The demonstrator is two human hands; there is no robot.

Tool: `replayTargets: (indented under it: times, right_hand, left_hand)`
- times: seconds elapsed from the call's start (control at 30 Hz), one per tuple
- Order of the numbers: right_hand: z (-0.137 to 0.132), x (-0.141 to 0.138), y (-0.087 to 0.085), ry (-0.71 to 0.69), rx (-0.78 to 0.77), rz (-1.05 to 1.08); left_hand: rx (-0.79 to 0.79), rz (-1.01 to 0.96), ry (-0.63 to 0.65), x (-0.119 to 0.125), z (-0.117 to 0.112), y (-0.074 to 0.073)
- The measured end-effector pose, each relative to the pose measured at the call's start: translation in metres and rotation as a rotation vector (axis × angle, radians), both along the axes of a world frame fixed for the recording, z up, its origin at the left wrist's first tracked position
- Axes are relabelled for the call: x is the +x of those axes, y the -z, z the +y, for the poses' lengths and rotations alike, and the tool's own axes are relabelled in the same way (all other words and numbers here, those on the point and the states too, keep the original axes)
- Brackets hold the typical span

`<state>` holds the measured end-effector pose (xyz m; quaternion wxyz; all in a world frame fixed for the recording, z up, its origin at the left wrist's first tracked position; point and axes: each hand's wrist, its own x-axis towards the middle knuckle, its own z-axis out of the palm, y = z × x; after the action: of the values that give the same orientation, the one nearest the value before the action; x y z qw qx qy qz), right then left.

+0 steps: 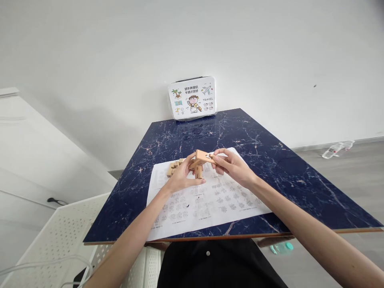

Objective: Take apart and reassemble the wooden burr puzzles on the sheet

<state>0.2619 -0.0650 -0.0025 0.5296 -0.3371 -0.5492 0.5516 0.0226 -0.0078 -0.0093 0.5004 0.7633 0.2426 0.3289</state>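
Note:
Over the printed sheet [177,204], a small structure of wooden blocks [198,172] is held up between my two hands. My left hand [183,174] is closed around its left side, thumb stretched along the bottom. With thumb and fingertips, my right hand [231,165] pinches a wooden piece [204,156] at the top of the structure. Whether that piece is fully joined to the rest is hidden by my fingers. Just left of my left hand, several loose wooden blocks [170,170] lie grouped on the sheet, partly covered by the hand.
A white cartoon case [193,100] leans on the wall at the table's far end. The blue marbled table [228,132] ends close in front of my lap. A white perforated cabinet [72,220] stands at the left; plastic bottles [337,149] lie on the floor to the right.

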Motion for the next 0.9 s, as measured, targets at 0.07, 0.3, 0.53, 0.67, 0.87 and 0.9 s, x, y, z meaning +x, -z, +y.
replayTargets:
  times: [0.07,0.3,0.53,0.67,0.87,0.9]
  right_hand:
    - [0.000,0.001,0.000,-0.006,0.014,-0.012]
    - [0.000,-0.001,0.001,-0.068,-0.028,0.004]
    - [-0.003,-0.008,0.002,-0.186,-0.100,0.169]
    - [-0.003,-0.005,0.005,-0.198,-0.099,0.126]
    - [0.000,-0.008,0.017,-0.247,-0.163,0.087]
    - [0.000,-0.010,0.021,-0.252,-0.176,0.087]
  left_hand:
    - [0.010,0.023,0.022,0.000,0.000,-0.001]
    - [-0.042,-0.006,0.093,0.000,-0.001,0.000]
    - [-0.097,-0.024,0.095,0.001,-0.002,-0.001]
    - [-0.020,0.013,0.089,0.000,-0.002,-0.002]
    - [0.016,0.069,0.056,-0.001,-0.002,0.000]
    - [0.026,0.080,0.042,-0.001,-0.002,0.000]
